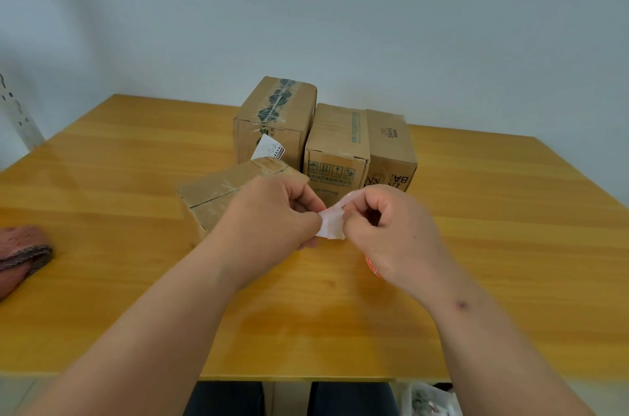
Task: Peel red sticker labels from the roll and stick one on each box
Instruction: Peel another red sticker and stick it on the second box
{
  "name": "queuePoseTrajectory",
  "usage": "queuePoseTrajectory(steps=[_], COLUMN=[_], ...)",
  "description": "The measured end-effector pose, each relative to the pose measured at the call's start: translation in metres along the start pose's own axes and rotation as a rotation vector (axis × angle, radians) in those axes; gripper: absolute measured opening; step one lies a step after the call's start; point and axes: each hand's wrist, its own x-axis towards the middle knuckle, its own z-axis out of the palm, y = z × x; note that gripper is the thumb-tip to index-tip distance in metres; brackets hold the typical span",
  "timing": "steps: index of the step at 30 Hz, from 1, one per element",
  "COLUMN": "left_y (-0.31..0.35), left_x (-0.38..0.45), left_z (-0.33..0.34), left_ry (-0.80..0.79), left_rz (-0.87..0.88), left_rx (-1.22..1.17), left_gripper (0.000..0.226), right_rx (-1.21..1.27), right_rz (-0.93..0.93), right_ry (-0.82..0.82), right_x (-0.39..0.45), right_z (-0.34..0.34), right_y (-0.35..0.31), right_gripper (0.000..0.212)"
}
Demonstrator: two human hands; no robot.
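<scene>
My left hand [272,214] and my right hand [388,228] meet above the middle of the table, both pinching a pale strip of label backing [332,223] between them. A bit of the red and white sticker roll [373,268] shows under my right palm. Behind my hands stand three cardboard boxes: a tall one [277,116] with dark tape and a loose white label, a middle one [337,143], and a right one [389,150] with printed letters. A flat box [221,197] lies in front of them, partly hidden by my left hand.
The wooden table [476,245] reaches a pale wall at the back. A folded pink cloth [20,252] lies at the table's left edge. Below the front edge are dark trouser legs [289,398] and a clear bin [430,398].
</scene>
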Motion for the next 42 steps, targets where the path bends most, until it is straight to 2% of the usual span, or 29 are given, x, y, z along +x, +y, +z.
queuePoseTrajectory(steps=[4,13,18,21,24,26,28,31,33,35,39,42], left_y=[0.003,0.007,0.007,0.007,0.005,0.003,0.0,-0.003,-0.005,-0.007,-0.011,-0.011], left_x=[0.002,0.0,0.002,0.001,0.0,0.0,0.0,0.001,0.003,0.005,0.006,0.006], left_z=[-0.009,-0.025,-0.023,-0.019,-0.016,-0.013,-0.012,-0.013,-0.012,-0.01,-0.008,-0.01], left_ry=[0.07,0.31,0.344,0.338,0.351,0.39,0.451,0.5,0.498,0.487,0.487,0.509], left_rz=[0.065,0.112,0.141,0.163,0.21,0.294,0.399,0.529,0.586,0.628,0.645,0.653], left_rx=[0.223,0.334,0.357,0.369,0.412,0.475,0.555,0.675,0.737,0.769,0.797,0.8], left_gripper=[0.016,0.014,0.013,0.013,0.012,0.011,0.012,0.014,0.013,0.015,0.017,0.017], right_rx=[-0.115,-0.266,-0.391,-0.47,-0.363,-0.223,-0.047,0.395,0.586,0.562,0.515,0.517], right_rz=[0.038,0.154,0.052,0.032,0.057,0.074,0.099,0.227,0.312,0.31,0.251,0.251], right_ry=[0.055,0.24,0.04,-0.005,0.051,0.077,0.101,0.044,-0.016,-0.047,-0.036,-0.075], right_x=[0.002,0.009,0.004,0.005,0.009,0.01,0.009,0.007,0.008,0.01,0.01,0.008], right_z=[-0.007,-0.023,-0.009,-0.001,0.0,-0.002,-0.007,-0.016,-0.019,-0.02,-0.02,-0.021], right_y=[0.002,0.011,0.002,-0.002,-0.002,-0.004,-0.008,-0.019,-0.024,-0.025,-0.026,-0.027], right_gripper=[0.015,0.013,0.014,0.028,0.021,0.009,0.008,0.035,0.052,0.054,0.025,0.024])
